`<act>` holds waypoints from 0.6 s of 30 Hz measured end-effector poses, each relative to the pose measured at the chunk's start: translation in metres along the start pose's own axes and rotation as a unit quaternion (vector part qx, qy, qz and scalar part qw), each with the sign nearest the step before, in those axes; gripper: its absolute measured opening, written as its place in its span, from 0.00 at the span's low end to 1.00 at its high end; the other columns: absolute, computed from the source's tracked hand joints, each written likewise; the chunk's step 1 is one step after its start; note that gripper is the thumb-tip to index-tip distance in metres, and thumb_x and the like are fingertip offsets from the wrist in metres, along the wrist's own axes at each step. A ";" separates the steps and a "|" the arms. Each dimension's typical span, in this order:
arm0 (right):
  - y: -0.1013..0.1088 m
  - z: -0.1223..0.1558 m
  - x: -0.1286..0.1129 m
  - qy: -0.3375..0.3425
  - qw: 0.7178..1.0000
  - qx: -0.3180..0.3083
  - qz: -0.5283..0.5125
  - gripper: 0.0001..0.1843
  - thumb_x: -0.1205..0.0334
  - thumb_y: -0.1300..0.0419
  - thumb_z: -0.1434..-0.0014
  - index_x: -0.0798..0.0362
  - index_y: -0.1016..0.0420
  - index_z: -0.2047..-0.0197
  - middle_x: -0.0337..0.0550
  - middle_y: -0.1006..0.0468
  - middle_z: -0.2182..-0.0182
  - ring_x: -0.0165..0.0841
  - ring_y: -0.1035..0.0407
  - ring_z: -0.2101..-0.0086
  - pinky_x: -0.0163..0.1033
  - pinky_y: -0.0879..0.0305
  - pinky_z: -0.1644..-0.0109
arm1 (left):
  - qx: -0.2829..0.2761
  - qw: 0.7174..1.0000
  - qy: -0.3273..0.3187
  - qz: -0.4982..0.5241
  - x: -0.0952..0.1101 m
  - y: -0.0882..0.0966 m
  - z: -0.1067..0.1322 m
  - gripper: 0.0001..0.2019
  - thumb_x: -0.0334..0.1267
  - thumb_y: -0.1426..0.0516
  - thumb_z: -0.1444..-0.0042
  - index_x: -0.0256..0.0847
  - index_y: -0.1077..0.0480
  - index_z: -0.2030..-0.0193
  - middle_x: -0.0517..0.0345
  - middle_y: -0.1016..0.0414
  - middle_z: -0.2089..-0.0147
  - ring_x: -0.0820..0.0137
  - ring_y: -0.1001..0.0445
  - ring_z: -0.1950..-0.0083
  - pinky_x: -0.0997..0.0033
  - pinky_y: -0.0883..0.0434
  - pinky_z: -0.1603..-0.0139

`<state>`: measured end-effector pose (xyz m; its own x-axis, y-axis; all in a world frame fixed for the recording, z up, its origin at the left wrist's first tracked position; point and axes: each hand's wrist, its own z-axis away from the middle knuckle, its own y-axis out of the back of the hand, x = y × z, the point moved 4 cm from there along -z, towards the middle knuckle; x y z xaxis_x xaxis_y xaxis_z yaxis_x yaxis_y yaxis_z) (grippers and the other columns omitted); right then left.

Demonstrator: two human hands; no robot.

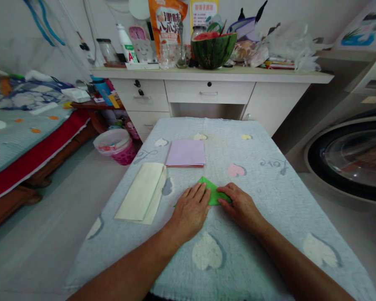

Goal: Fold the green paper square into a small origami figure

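Note:
A folded green paper (212, 190) lies on the grey heart-patterned cloth (269, 184) that covers the table. My left hand (190, 210) lies flat on the paper's left part, fingers stretched out and close together. My right hand (242, 206) presses on the paper's right edge with its fingertips, fingers extended. Only a small triangular piece of the green paper shows between the two hands; the rest is hidden under them.
A stack of lilac square paper (186, 153) lies further back. A cream folded sheet (143, 191) lies to the left. Behind stand a desk (207, 90) with a halved watermelon (213, 48), a pink bin (115, 145) and a bed (25, 133) left, a washing machine (347, 159) right.

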<state>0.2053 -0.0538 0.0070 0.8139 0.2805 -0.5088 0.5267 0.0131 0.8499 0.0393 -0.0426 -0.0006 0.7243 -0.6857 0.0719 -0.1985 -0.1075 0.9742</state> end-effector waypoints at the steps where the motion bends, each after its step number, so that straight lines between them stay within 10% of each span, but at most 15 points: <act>1: 0.000 0.000 0.000 -0.001 1.000 0.001 0.001 0.14 0.65 0.45 0.38 0.53 0.29 0.49 0.47 0.28 0.61 0.36 0.30 0.61 0.42 0.32 0.56 | -0.001 1.000 0.000 0.000 0.000 0.001 0.000 0.21 0.42 0.51 0.34 0.37 0.37 0.38 0.46 0.37 0.33 0.58 0.39 0.32 0.56 0.39 0.36; 18: 0.000 -0.002 -0.001 -0.008 1.000 0.000 0.015 0.14 0.65 0.45 0.38 0.54 0.28 0.49 0.47 0.27 0.60 0.37 0.30 0.60 0.42 0.32 0.56 | 0.005 1.000 0.003 -0.015 -0.003 -0.005 0.000 0.22 0.44 0.52 0.34 0.39 0.37 0.37 0.49 0.38 0.32 0.56 0.40 0.32 0.55 0.38 0.36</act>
<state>0.2039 -0.0525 0.0077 0.8335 0.2646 -0.4850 0.5016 0.0056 0.8651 0.0380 -0.0403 -0.0061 0.7344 -0.6773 0.0445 -0.1832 -0.1347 0.9738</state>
